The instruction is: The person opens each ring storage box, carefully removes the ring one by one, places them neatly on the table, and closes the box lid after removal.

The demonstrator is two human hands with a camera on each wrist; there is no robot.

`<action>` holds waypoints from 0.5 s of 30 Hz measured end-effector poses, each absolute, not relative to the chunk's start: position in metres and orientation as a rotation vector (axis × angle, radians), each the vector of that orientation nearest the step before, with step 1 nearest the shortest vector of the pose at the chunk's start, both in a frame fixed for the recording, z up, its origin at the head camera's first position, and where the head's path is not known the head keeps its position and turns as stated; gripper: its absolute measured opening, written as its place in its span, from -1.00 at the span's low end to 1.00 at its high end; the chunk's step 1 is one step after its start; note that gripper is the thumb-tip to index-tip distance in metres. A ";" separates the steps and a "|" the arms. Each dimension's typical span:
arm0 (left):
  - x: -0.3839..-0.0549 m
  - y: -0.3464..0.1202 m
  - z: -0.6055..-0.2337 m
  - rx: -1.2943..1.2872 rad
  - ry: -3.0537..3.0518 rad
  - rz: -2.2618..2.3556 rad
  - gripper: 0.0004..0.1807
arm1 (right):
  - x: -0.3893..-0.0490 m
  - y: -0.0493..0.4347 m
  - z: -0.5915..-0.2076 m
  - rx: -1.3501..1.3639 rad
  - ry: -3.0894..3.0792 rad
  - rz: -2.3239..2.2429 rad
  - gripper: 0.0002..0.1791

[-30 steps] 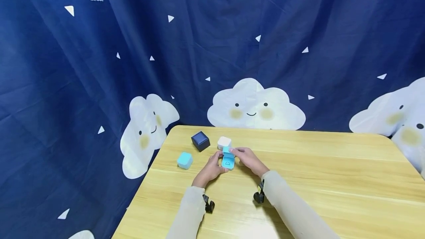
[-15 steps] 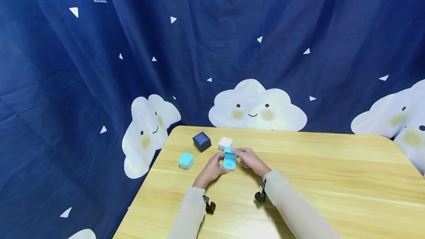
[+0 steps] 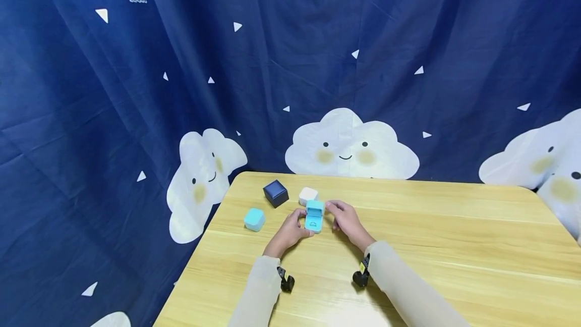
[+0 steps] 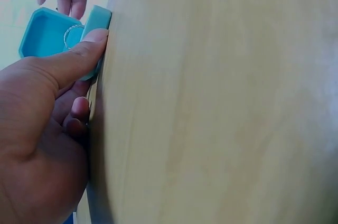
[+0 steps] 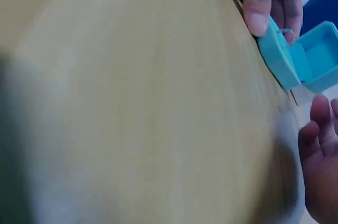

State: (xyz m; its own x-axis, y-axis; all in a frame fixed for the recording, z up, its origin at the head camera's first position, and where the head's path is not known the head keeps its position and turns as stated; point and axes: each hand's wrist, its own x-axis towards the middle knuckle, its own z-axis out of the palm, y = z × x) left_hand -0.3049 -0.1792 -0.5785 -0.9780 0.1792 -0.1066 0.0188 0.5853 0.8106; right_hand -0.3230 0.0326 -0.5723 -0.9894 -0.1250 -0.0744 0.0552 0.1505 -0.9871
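Observation:
A turquoise ring box (image 3: 313,223) stands with its lid up in front of me on the table. Inside its base a thin silvery ring (image 4: 67,35) sits upright, as the left wrist view shows. My left hand (image 3: 290,232) grips the base, thumb on the near side and fingers round the left. Just right of the raised lid (image 5: 323,49) is my right hand (image 3: 347,221), its fingers loosely bent, holding nothing and apart from the box. In the right wrist view only part of the right hand shows at the edge.
Behind the ring box stands a small white box (image 3: 308,195). A dark blue box (image 3: 275,194) lies further left, with another turquoise box (image 3: 254,219) nearer to me. The wooden table (image 3: 436,246) ends at a dark blue curtain (image 3: 290,54) with cloud prints.
My right hand has let go of the ring box's lid and moved a little to the right. The lid now stands open more widely. My left hand keeps its grip on the base.

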 end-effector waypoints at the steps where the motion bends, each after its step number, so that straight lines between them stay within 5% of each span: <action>1: -0.305 -0.179 -0.579 0.166 2.633 1.351 -0.34 | -0.321 0.033 -0.573 -0.070 2.287 -1.967 -0.49; 15: -0.304 -0.180 -0.576 0.193 2.636 1.358 -0.33 | -0.298 0.020 -0.577 -0.131 2.283 -1.984 -0.70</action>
State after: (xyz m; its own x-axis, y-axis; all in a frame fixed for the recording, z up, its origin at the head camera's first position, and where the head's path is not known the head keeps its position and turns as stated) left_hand -0.3041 -0.1799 -0.5764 -0.9773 0.1915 -0.0910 0.0370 0.5770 0.8159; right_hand -0.2980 0.0201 -0.5765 -0.9898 -0.1393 -0.0293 0.0095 0.1403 -0.9901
